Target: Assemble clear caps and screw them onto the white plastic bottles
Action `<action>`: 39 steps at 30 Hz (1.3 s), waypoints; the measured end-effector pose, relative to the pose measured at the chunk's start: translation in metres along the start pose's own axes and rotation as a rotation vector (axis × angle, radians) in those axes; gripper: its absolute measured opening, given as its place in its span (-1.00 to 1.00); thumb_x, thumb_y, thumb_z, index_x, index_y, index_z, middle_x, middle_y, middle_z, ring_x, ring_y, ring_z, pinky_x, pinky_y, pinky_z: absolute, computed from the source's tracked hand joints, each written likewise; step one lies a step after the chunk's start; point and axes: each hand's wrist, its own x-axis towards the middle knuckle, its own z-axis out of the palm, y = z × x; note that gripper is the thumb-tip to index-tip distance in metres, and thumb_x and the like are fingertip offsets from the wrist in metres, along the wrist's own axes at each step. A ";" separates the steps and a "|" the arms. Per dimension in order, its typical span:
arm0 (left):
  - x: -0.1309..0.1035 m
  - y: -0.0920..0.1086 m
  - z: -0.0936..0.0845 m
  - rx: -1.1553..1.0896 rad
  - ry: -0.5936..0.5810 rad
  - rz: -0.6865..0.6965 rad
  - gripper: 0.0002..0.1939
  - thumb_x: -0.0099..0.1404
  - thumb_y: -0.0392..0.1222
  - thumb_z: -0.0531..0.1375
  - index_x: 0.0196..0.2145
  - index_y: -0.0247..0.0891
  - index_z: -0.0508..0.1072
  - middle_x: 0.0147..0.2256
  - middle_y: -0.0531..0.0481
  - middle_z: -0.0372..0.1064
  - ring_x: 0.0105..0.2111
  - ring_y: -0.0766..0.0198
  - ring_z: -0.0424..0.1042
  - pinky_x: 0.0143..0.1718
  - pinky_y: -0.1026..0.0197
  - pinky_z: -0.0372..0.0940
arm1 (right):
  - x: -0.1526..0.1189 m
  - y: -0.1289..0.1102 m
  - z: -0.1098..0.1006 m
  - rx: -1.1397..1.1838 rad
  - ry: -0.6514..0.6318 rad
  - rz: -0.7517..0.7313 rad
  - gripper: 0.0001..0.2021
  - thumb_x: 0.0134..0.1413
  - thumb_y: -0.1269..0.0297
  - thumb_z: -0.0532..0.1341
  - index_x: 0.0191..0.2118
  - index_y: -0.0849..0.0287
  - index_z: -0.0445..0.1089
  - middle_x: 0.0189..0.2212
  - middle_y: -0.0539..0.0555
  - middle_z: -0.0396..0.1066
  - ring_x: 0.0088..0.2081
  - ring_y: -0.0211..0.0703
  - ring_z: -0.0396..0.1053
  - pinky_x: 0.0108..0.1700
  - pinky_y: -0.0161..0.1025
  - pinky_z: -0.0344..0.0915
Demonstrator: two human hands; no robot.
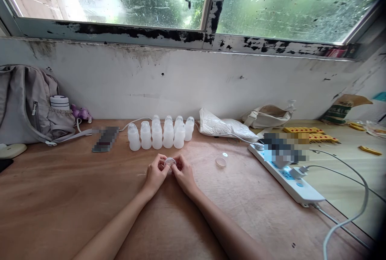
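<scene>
Both hands meet over the middle of the wooden table (75,195). My left hand (157,175) and my right hand (183,173) hold a small round clear piece (170,161) between them, thumbs on its near side. Just beyond them several frosted white bottles (157,135) stand upright in rows; some have clear domed tops. To the right of my right hand lie a clear ring-shaped piece (221,162) and a small white disc (224,154). The fingertips behind the held piece are partly hidden.
A white power strip (289,175) with plugs and cables lies at the right. Behind are a white plastic package (224,125) and a pale bag (268,116). A blurred dark object (105,139) and a grey backpack (33,103) are at the left. Yellow pieces (312,134) lie back right.
</scene>
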 end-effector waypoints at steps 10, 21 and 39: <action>-0.002 0.002 -0.002 -0.027 -0.028 -0.030 -0.82 0.12 -0.09 0.10 -0.52 -0.22 0.24 -0.64 0.15 0.25 -0.67 0.40 0.26 -0.63 0.38 0.13 | 0.000 -0.002 -0.001 -0.075 0.008 0.008 -0.84 -0.02 0.24 0.10 -0.54 0.16 0.20 -0.64 -0.06 0.25 -0.58 -0.28 0.21 -0.53 -0.35 0.13; 0.002 -0.002 0.000 -0.146 -0.009 -0.094 -0.78 0.14 -0.01 0.08 -0.40 -0.23 0.21 -0.60 0.16 0.24 -0.72 0.41 0.23 -0.77 0.40 0.10 | 0.000 0.000 -0.005 0.273 -0.101 0.086 -0.80 0.06 0.22 0.02 -0.35 0.18 0.33 -0.60 -0.05 0.29 -0.58 -0.29 0.26 -0.55 -0.36 0.24; 0.002 -0.005 0.000 -0.206 -0.070 -0.070 -0.76 0.12 -0.01 0.14 -0.46 -0.23 0.24 -0.63 0.19 0.20 -0.72 0.46 0.18 -0.70 0.42 0.07 | 0.004 0.001 -0.007 0.399 -0.161 0.153 -0.82 -0.02 0.24 0.12 -0.38 0.20 0.42 -0.61 -0.04 0.33 -0.64 -0.32 0.23 -0.58 -0.36 0.23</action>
